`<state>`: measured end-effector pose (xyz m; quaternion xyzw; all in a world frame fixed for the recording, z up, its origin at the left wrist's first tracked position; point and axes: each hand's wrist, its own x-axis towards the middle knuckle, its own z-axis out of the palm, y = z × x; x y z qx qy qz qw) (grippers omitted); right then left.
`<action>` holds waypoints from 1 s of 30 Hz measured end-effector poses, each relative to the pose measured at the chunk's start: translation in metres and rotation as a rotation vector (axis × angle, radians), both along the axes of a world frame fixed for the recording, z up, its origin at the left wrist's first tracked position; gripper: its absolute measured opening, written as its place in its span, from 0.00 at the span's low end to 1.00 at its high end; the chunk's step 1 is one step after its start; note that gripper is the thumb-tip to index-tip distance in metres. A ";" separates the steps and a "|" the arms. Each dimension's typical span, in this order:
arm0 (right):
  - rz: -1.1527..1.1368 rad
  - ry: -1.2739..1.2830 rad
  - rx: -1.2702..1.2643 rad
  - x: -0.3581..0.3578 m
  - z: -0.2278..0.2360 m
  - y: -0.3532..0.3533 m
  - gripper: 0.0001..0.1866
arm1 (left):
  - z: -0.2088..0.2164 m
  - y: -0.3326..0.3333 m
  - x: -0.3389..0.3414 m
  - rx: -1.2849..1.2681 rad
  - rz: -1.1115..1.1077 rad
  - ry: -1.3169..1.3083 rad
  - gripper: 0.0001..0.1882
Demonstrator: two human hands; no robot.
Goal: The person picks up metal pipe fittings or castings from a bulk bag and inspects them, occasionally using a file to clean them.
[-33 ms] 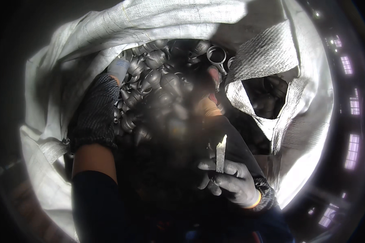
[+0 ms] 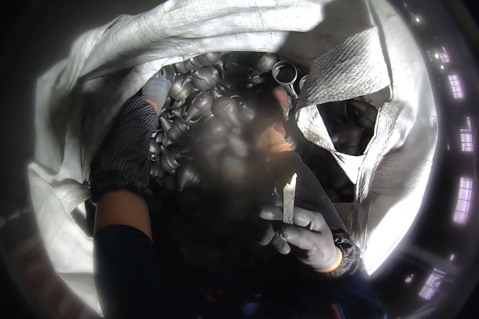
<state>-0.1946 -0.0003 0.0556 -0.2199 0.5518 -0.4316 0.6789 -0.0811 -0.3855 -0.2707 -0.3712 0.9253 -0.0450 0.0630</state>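
My left hand [image 2: 157, 88], in a grey glove with a dark knitted sleeve above it, reaches to the far left of a heap of grey metal parts [image 2: 226, 109]. Its fingertips are hidden among the parts and beside the bag's fold, so their grip cannot be made out. Low on the right, my right hand [image 2: 305, 236], in a dark grey coated glove, is closed on a narrow flat strip [image 2: 289, 201]. The strip stands upright from the fingers, and its pale upper end is jagged. Rounded, hollow-looking parts with necks make up the heap.
A large white woven bag [image 2: 207, 26] surrounds the parts. Its wide strap [image 2: 351, 69] loops across the right side. A ring-ended part [image 2: 285, 73] lies at the back. A dark-clothed limb [image 2: 308, 181] reaches into the heap, its tan and reddish end blurred.
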 end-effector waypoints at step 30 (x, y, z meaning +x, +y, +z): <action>-0.015 -0.094 -0.549 0.027 -0.036 0.000 0.14 | 0.290 0.334 0.138 0.728 0.807 2.283 0.19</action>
